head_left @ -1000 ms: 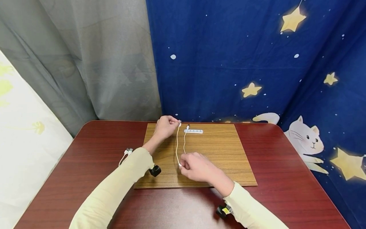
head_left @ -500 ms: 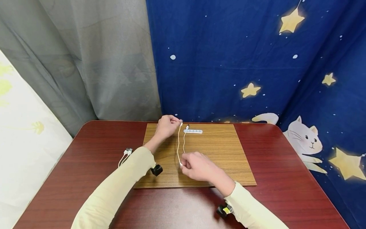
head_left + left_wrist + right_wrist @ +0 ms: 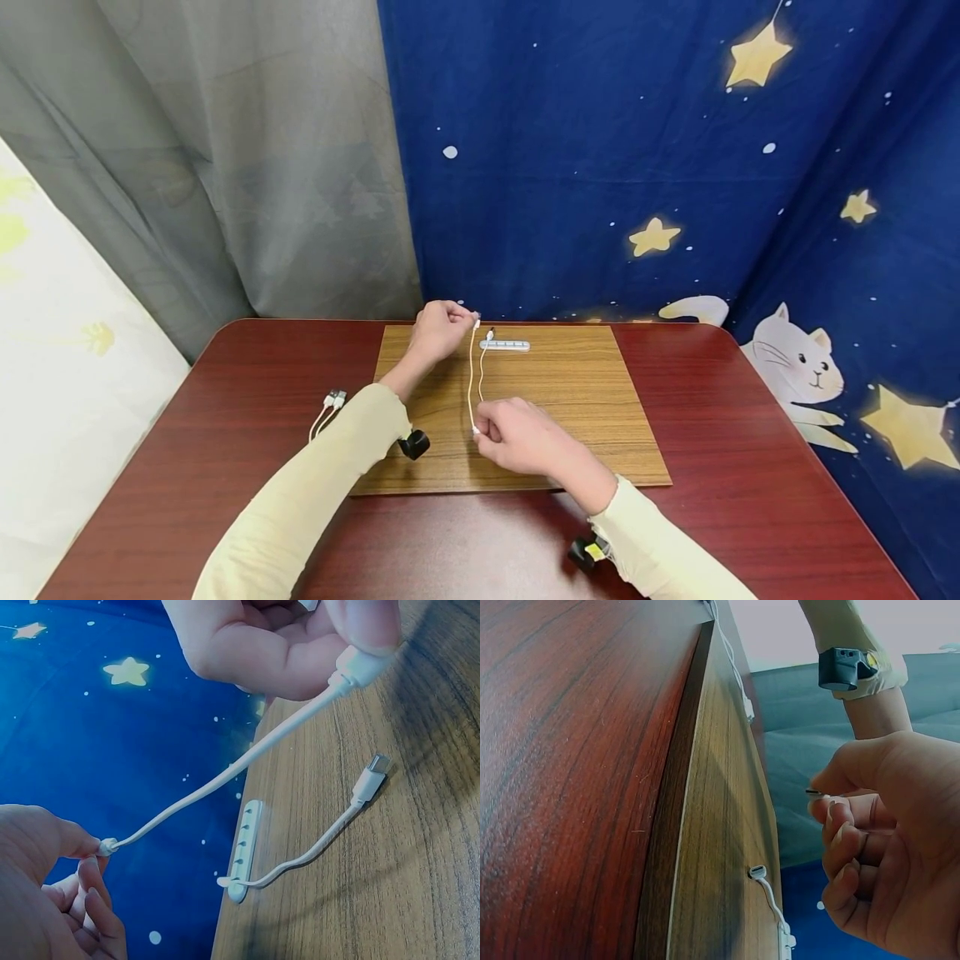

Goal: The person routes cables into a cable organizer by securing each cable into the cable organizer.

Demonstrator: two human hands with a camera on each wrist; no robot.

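Note:
A short white charging cable (image 3: 247,761) stretches between the two hands above a wood-grain board (image 3: 585,417). At the board's far edge the left hand (image 3: 438,329) pinches one connector between thumb and fingers. Nearer the front, the right hand (image 3: 521,437) pinches the other connector, whose metal tip (image 3: 814,793) pokes out past the fingertips. Just right of the left hand is a pale cable clip strip (image 3: 512,345) with several slots. A second white cable (image 3: 322,844) sits in the strip's end slot, its metal plug lying over the board.
More white cables (image 3: 333,402) with USB plugs lie on the red-brown table (image 3: 247,433), left of the board and partly behind the left sleeve. Behind the table hang a grey curtain (image 3: 315,167) and a blue star-patterned curtain (image 3: 540,208).
The left hand has shifted slightly right, closer to the clip strip, bringing its cable end along. The right hand stays nearly in place, and both keep their pinch.

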